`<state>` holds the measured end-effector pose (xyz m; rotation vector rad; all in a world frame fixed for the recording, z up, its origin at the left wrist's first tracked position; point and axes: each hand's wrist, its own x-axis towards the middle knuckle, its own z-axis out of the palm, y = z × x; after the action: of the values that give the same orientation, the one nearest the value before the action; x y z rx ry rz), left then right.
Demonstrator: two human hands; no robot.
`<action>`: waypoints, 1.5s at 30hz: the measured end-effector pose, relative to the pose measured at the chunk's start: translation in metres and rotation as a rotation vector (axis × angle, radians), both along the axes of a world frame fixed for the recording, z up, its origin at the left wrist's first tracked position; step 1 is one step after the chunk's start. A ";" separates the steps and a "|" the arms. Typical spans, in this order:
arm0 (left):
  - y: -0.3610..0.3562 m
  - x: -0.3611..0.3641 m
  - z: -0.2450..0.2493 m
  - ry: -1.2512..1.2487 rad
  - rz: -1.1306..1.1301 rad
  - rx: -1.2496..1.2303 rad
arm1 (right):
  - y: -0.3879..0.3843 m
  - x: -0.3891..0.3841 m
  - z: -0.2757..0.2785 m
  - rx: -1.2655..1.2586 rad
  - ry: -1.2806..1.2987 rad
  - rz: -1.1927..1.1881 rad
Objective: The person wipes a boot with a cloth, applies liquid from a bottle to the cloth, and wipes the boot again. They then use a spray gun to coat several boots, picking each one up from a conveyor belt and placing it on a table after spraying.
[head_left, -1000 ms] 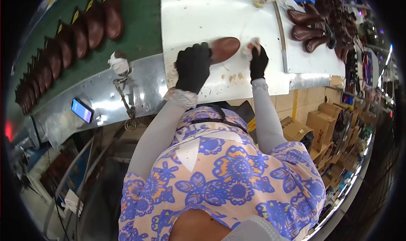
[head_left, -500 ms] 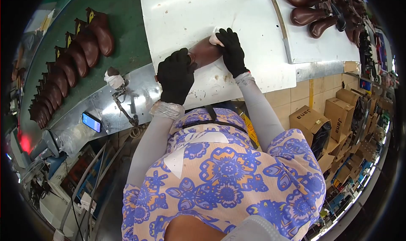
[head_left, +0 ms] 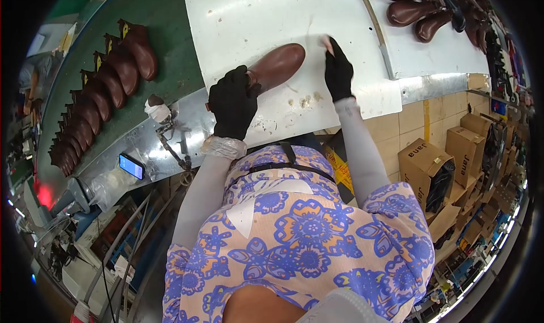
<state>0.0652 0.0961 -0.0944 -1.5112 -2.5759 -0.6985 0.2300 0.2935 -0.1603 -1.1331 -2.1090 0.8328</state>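
On the white work board, a brown leather boot [head_left: 279, 66] lies with its rounded toe pointing up and right. My left hand [head_left: 233, 103], in a black glove, is closed around the boot's ankle end and hides it. To the right of the toe, apart from the leather, is my black-gloved right hand [head_left: 339, 73]. Its fingers are pressed together around a small pale cloth [head_left: 326, 43], which is smeared by motion.
A row of brown boots [head_left: 107, 85] lies on the green belt [head_left: 170, 56] at left. More brown boots [head_left: 411, 12] sit at upper right. A phone [head_left: 131, 166] and a white-wrapped stand [head_left: 157, 111] are on the metal edge. Cardboard boxes [head_left: 419, 164] stand on the floor at right.
My right hand has come off the boot's toe and moved right with the cloth, uncovering the toe. My left hand keeps its hold on the boot.
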 end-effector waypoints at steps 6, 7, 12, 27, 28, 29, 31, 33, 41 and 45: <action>-0.002 0.000 -0.003 0.022 -0.010 -0.015 | -0.009 -0.055 -0.030 0.043 0.022 0.250; -0.002 0.000 -0.003 0.018 -0.010 -0.007 | -0.018 -0.051 -0.028 0.035 0.020 0.249; -0.002 -0.001 -0.003 0.034 -0.012 0.016 | -0.062 -0.024 -0.018 0.264 -0.153 0.308; -0.002 -0.002 -0.003 0.018 -0.018 -0.001 | 0.005 -0.057 -0.015 0.358 -0.541 0.112; -0.003 -0.003 -0.004 0.023 -0.026 0.003 | 0.011 -0.061 -0.020 0.455 -0.611 0.077; -0.001 -0.003 -0.003 0.030 -0.033 0.006 | 0.023 -0.068 -0.030 0.552 -0.679 0.041; 0.000 -0.002 -0.001 0.030 -0.022 -0.007 | 0.054 -0.064 -0.034 0.472 -0.273 -0.106; -0.001 -0.001 0.000 0.023 -0.007 -0.027 | 0.070 -0.056 -0.008 0.627 -0.411 -0.220; -0.001 -0.001 0.001 0.024 -0.008 0.015 | 0.007 -0.061 -0.026 0.595 -0.627 0.374; -0.001 -0.002 -0.001 0.040 -0.023 0.033 | -0.005 -0.089 -0.007 0.373 -0.559 0.383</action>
<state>0.0629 0.0948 -0.0954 -1.5313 -2.5096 -0.7013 0.1408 0.2885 -0.1673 -0.8320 -2.8533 0.2550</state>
